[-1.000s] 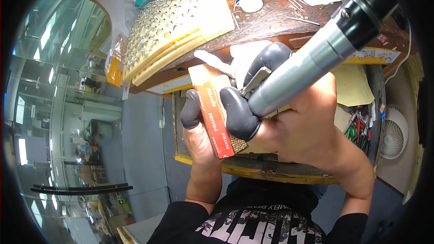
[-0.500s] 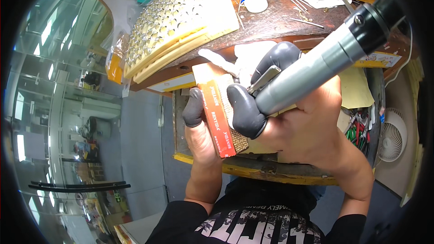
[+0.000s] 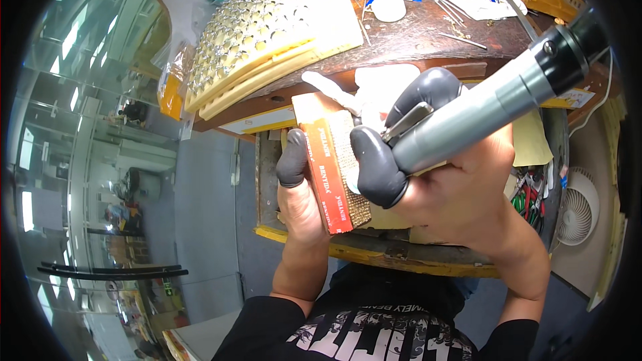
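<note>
My left hand (image 3: pixel 302 190) is closed on a rectangular block (image 3: pixel 326 172) with red tape along one face and a brown, rough-textured side. A black finger cot covers its thumb, and white-wrapped fingers show beyond the block. Wrapped around a thick grey rotary handpiece (image 3: pixel 471 120) with a black rear end, my right hand (image 3: pixel 461 180) also wears black cots on thumb and forefinger. A flat metal piece (image 3: pixel 408 120) lies along the handpiece between those two fingers. The right thumb is right beside the textured side. What sits at the handpiece's tip is hidden behind the fingers.
Beyond my hands is a wooden bench (image 3: pixel 428 43) with thin metal rods and a round white disc (image 3: pixel 388 8). A yellow rack (image 3: pixel 254 47) carries many shiny round pieces. Below is an open drawer (image 3: pixel 374 257) with pliers (image 3: pixel 528 200); a white fan (image 3: pixel 578 207) stands right.
The whole view has shifted slightly, so the bench things appear a little further right and lower. My right hand and the handpiece moved slightly right relative to the block. Both grips are the same.
</note>
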